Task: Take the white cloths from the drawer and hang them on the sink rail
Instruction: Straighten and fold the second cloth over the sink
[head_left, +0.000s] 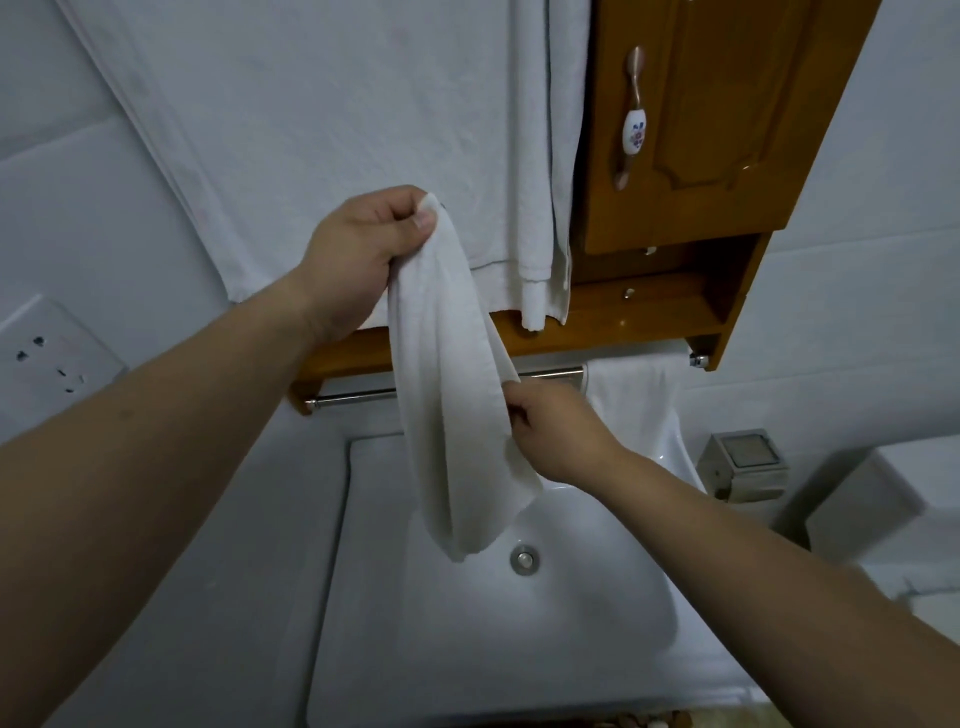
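- Looking down from the head camera, two bare forearms reach out over a white sink (597, 613).
- Left hand (358, 260), above the sink, has its fingers curled and its thumb pressed down, pinching the top corner of one white cloth (447, 395).
- That cloth hangs in a long loose fold from the left hand down over the sink basin, its lower end just above the drain (523, 559).
- Right hand (558, 431), lower and nearer the sink, pinches the cloth's right edge between curled fingers and thumb.
- One metal rail (358, 397) runs behind the sink, partly hidden by the held cloth.
- A second white cloth (636, 400) is draped over the rail's right end.
- Counted: two hands, two small cloths, one rail, and one large white towel (332, 145) hanging above the sink beside a wooden cabinet (722, 114).
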